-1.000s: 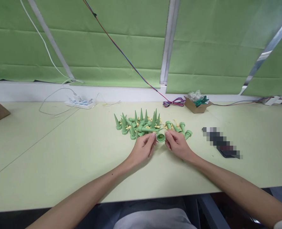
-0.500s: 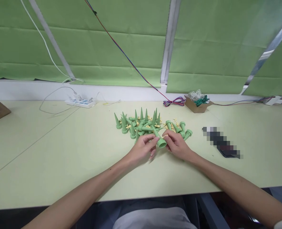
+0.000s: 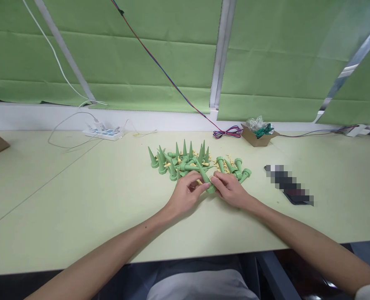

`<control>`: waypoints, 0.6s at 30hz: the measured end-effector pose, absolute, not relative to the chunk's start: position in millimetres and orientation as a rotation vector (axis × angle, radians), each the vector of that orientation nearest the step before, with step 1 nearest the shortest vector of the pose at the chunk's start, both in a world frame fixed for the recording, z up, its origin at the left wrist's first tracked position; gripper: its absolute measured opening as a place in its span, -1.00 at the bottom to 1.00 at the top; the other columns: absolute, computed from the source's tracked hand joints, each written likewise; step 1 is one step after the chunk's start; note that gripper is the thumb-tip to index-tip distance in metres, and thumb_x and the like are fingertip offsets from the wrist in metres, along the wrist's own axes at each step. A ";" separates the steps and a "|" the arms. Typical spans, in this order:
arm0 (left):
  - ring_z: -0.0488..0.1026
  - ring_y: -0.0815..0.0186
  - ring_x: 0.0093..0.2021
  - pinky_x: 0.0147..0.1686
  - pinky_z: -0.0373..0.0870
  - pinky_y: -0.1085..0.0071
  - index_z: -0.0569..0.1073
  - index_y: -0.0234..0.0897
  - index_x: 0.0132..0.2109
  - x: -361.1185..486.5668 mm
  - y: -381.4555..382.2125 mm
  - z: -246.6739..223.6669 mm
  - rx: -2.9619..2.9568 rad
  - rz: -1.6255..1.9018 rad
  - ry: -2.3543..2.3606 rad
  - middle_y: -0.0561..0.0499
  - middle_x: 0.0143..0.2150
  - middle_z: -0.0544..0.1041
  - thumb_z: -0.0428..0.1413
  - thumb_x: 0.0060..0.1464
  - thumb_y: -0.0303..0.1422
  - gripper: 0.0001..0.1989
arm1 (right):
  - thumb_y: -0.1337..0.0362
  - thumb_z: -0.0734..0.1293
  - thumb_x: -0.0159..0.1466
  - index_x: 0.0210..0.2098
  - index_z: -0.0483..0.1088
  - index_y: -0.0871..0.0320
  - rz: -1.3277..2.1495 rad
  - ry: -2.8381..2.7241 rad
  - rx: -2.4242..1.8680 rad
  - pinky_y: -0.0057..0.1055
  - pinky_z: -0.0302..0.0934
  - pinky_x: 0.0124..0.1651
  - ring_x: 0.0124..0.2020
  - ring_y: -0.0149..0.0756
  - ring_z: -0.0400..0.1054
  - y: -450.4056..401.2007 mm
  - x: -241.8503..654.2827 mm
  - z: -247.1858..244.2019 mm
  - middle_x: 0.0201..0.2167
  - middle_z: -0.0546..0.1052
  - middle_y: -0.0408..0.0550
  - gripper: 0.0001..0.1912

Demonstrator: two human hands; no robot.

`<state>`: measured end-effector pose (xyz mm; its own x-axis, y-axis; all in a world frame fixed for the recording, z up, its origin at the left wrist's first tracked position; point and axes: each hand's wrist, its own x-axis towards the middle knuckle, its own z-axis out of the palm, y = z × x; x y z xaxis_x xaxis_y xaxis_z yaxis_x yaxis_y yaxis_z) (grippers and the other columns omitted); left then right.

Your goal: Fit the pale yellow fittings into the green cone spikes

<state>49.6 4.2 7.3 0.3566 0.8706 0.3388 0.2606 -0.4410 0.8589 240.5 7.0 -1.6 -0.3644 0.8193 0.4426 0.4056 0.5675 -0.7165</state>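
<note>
A green cone-shaped piece [image 3: 204, 174] leans with its tip up and away, its wide end toward me. My left hand [image 3: 186, 191] is closed on it, thumb and fingers near the wide end. My right hand [image 3: 229, 187] pinches at the other side of that end; a small yellow part seen there earlier is now hidden by the fingers. Just beyond my hands lies a pile of green cones [image 3: 185, 160] mixed with small yellow parts [image 3: 230, 160]. Some cones stand upright, others lie on their sides.
On the pale table [image 3: 78, 216], a cardboard box [image 3: 258, 139] holds clear and green plastic. A partly blurred dark object [image 3: 293, 189] lies at the right. Coiled wires [image 3: 228, 132] and a power strip [image 3: 103, 133] sit at the back.
The cone between my hands has turned, so its open wide end no longer faces me. My right fingers have moved slightly left, against the cone's wide end.
</note>
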 end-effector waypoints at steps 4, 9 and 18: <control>0.27 0.38 -0.40 -0.45 0.20 0.43 0.38 -0.29 -0.45 49.2 3.5 6.0 1.996 1.114 0.965 0.02 -0.34 0.33 0.15 0.20 -0.24 -0.70 | 0.03 0.08 0.47 -0.58 0.04 0.11 0.644 -2.000 -0.991 -0.38 -0.06 -0.47 -0.61 -0.42 0.00 6.6 240.8 -1.3 -0.68 0.14 -0.24 -0.48; 0.23 0.47 -0.50 -0.48 0.23 0.42 0.48 -0.28 -0.37 47.3 2.5 1.0 2.072 1.163 0.956 -0.03 -0.16 0.39 0.16 0.20 -0.20 -0.74 | 0.00 0.06 0.47 -0.62 0.03 0.11 0.695 -1.946 -1.032 -0.37 -0.08 -0.49 -0.63 -0.42 -0.02 6.3 239.1 -1.2 -0.72 0.12 -0.24 -0.44; 0.29 0.42 -0.48 -0.45 0.27 0.42 0.57 -0.21 -0.22 46.8 1.0 1.1 2.177 1.209 0.937 -0.07 -0.14 0.52 0.12 0.24 -0.25 -0.82 | 0.05 0.08 0.45 -0.64 -0.01 0.10 0.731 -1.883 -1.073 -0.38 -0.10 -0.50 -0.63 -0.43 -0.05 6.3 235.2 -0.6 -0.73 0.08 -0.24 -0.45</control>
